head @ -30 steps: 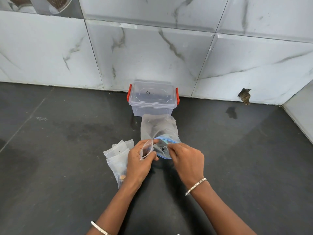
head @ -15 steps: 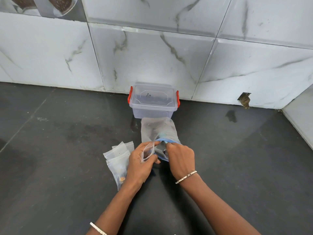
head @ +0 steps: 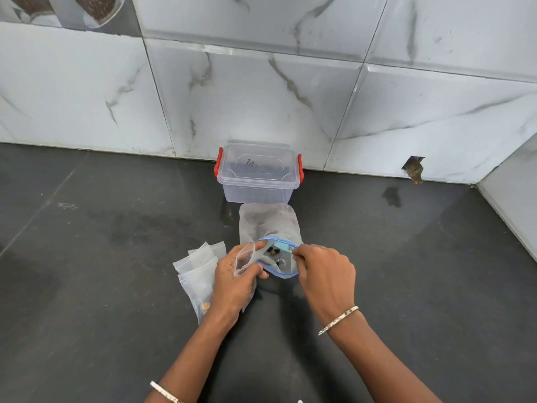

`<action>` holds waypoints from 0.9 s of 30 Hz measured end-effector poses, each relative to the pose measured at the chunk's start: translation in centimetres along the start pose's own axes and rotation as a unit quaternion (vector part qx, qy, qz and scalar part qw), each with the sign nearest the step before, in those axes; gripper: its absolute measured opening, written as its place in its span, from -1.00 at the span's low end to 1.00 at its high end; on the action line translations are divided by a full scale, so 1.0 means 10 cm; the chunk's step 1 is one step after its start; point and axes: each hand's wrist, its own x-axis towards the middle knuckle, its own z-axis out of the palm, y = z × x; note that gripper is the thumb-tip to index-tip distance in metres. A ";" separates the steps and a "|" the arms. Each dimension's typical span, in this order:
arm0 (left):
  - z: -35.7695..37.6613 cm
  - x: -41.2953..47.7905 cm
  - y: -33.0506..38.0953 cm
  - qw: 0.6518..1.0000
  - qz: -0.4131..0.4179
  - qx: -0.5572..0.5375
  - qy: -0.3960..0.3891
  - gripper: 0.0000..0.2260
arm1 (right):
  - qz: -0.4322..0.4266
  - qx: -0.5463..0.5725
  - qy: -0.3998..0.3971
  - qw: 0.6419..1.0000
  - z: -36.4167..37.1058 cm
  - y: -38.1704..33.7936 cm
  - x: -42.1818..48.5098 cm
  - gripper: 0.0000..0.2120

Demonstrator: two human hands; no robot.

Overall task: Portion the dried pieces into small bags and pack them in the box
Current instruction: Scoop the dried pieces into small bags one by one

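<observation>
A large clear zip bag (head: 268, 225) with a blue rim lies on the dark counter, its mouth open toward me. Dark dried pieces (head: 273, 252) show inside the mouth. My left hand (head: 235, 282) pinches a small clear bag (head: 244, 258) at the big bag's left rim. My right hand (head: 325, 276) is at the right rim, its fingertips curled and pinching the blue edge or something tiny there. Behind the big bag stands a clear plastic box (head: 258, 173) with red clips, its lid on.
A pile of small clear bags (head: 197, 269) lies left of my left hand, one with a brownish piece in it. The marble-tiled wall (head: 261, 91) rises right behind the box. A side wall (head: 511, 196) closes the counter on the right.
My right hand has drawn back out of the big bag's mouth to its right rim. The left hand keeps the small bag in place.
</observation>
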 end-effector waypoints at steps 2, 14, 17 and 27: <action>0.00 -0.01 0.02 1.000 -0.006 -0.009 -0.002 -0.57 | -0.014 -0.013 -0.014 1.000 0.07 -0.03 -0.01 -0.83; -0.05 0.01 -0.01 1.000 0.009 -0.006 -0.012 -0.57 | -0.129 -0.040 -0.044 0.990 0.11 -0.13 0.00 -0.60; -0.05 0.02 -0.03 1.000 0.004 -0.014 -0.008 -0.57 | -0.119 -0.055 -0.026 0.991 0.03 -0.10 -0.01 -0.58; -0.04 0.01 -0.06 0.999 -0.003 -0.029 0.023 -0.63 | -0.055 -0.016 -0.001 0.998 0.07 0.14 -0.05 -0.70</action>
